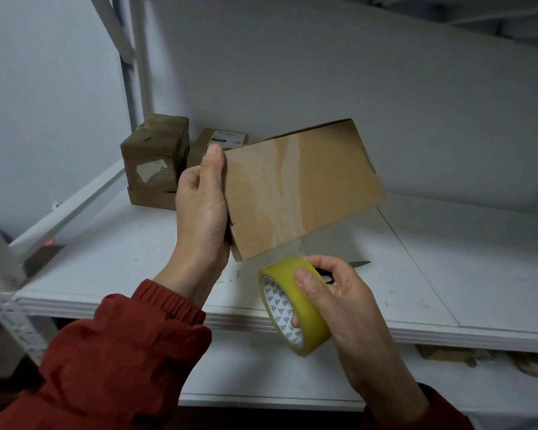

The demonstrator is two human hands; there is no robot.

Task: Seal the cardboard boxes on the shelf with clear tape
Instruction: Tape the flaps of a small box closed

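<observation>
Now mid-taping: left grip (201,212) clasps tilted box (305,187), right grip (336,293) clasps tape roll (308,324) below box (strip (292,247) joins them); next, cut strip.

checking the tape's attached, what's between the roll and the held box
Head view: a short strip of clear tape spans from the roll to the lower edge of the box.

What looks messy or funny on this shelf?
The wrapped parcel at the back left looks crumpled, with a torn-looking pale patch on its front. The held box has wrinkled tape across it.
</observation>
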